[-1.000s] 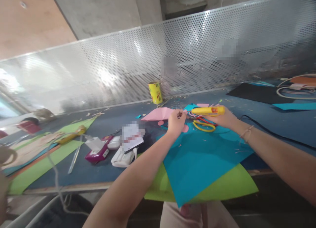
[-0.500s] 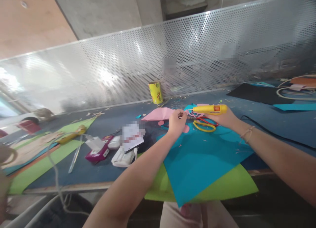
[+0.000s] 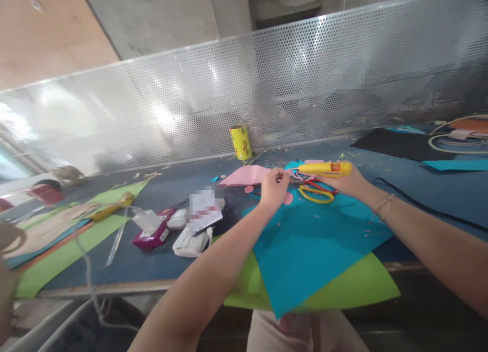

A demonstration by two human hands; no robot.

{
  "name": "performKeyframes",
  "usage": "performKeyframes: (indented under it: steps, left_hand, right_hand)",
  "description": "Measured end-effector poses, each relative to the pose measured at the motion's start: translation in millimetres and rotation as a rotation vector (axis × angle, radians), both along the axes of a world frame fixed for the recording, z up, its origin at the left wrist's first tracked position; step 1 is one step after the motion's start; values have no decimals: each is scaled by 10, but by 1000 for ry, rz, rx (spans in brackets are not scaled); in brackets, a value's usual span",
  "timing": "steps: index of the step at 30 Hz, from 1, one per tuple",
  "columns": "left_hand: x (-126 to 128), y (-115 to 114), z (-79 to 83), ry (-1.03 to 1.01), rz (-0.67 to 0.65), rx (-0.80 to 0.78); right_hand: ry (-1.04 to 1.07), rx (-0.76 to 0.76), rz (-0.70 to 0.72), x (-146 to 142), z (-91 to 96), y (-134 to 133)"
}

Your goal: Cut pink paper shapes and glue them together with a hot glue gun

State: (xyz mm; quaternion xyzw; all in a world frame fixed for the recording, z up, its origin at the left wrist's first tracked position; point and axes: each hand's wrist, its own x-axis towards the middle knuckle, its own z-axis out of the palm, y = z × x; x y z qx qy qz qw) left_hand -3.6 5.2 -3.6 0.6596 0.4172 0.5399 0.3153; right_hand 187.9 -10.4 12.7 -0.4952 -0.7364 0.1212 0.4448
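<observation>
Left hand: ours (image 3: 275,186) is closed to a fingertip pinch on what looks like a pink piece (image 3: 288,173), probably so its face stays exposed.
Right hand: ours (image 3: 349,180) wraps the glue gun (image 3: 324,169), held level, presumably to aim its nozzle at the pinch; we cannot tell whether they touch.
Scissors (image 3: 317,194): just below the gun, likely kept within our reach.
Blue sheet (image 3: 312,255): over the green sheet (image 3: 369,286), beneath our forearms.
</observation>
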Motion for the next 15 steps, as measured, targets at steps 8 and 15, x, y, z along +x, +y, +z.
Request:
performKeyframes:
  steps: [8, 15]
  left_hand:
    - [-5, -4, 8, 14, -1, 5]
    - [2, -3, 8, 9, -2, 8]
  right_hand:
    - [11, -16, 38, 20, -4, 7]
    - [-14, -5, 24, 28, -10, 12]
